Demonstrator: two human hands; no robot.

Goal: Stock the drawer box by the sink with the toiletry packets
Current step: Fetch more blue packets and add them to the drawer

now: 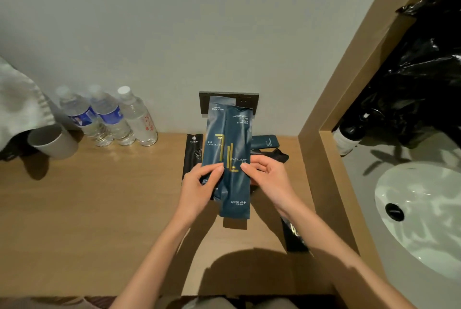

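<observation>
Two long dark blue dental kit packets (pixel 235 149) with gold lettering are held upright above the wooden counter (pixel 99 196), overlapping each other. My left hand (pixel 199 189) grips the left packet (pixel 213 139) at its lower part. My right hand (pixel 268 179) pinches the right edge of the front packet. A black packet (pixel 192 154) lies on the counter just left of them. Another blue packet (pixel 265 142) and a dark crumpled one (pixel 277 154) lie behind my right hand. A black box-like item (pixel 293 236) shows under my right forearm, mostly hidden.
Three water bottles (pixel 109 119) and a grey cup (pixel 53 141) stand at the back left by a white towel (pixel 17 101). A dark wall socket (pixel 247 100) is behind the packets. Right of the wooden partition (pixel 321 149) is a white sink (pixel 419 211), a black bag (pixel 421 79) and a pump bottle (pixel 349 134).
</observation>
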